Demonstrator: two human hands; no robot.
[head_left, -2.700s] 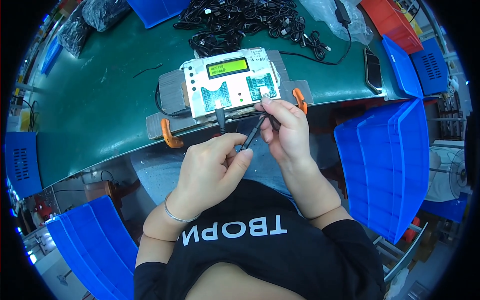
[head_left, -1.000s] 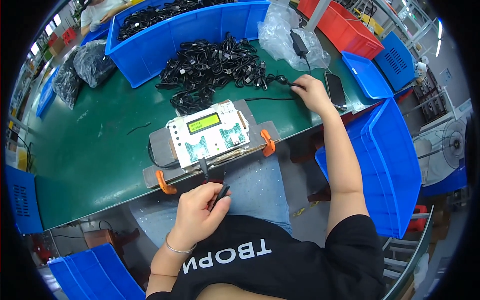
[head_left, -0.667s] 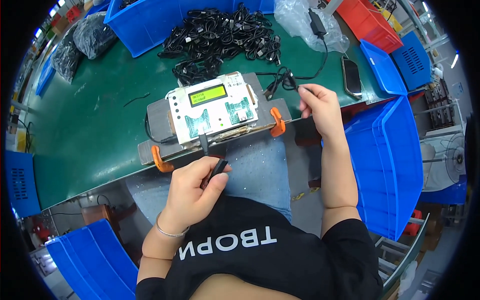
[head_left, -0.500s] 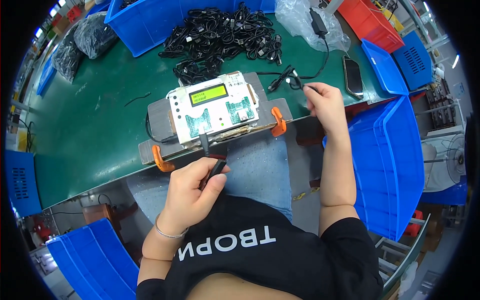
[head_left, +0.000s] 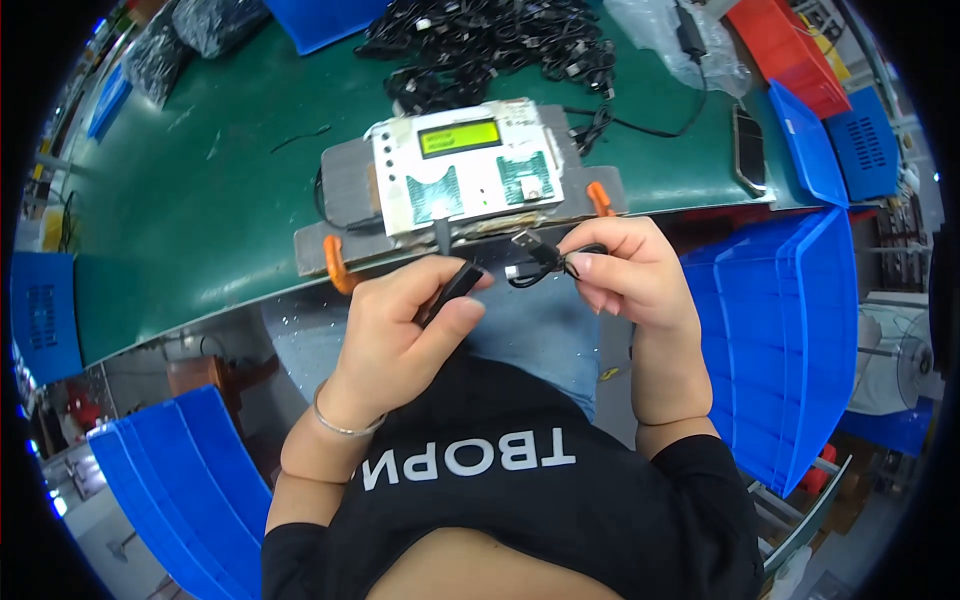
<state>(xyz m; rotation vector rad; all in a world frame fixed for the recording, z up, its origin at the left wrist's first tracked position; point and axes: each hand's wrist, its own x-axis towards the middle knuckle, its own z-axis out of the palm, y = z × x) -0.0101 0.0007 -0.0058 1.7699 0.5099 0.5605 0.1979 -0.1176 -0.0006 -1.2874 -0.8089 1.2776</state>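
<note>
My left hand (head_left: 405, 310) is closed around a black cable connector (head_left: 462, 285), held just below the tester's front edge. My right hand (head_left: 630, 270) pinches a small coiled black USB cable (head_left: 548, 258). Its metal USB plug and a second, white-tipped plug point left toward my left hand, with a gap between. Ahead of both hands is a white tester box (head_left: 400, 180) with a lit yellow-green display (head_left: 459, 138) and two green circuit boards. A dark plug (head_left: 443, 232) is inserted at the front of its left board.
A heap of bundled black cables (head_left: 500, 45) lies behind the tester. Orange clamps (head_left: 338, 265) hold its grey base at the table edge. A phone (head_left: 748, 150) lies at right. Blue bins (head_left: 770, 320) stand at right and lower left (head_left: 185, 480).
My right hand has brought the coiled USB cable off the table, leftward and nearer, beside my left hand. My left hand still grips the connector. The view has shifted slightly.
</note>
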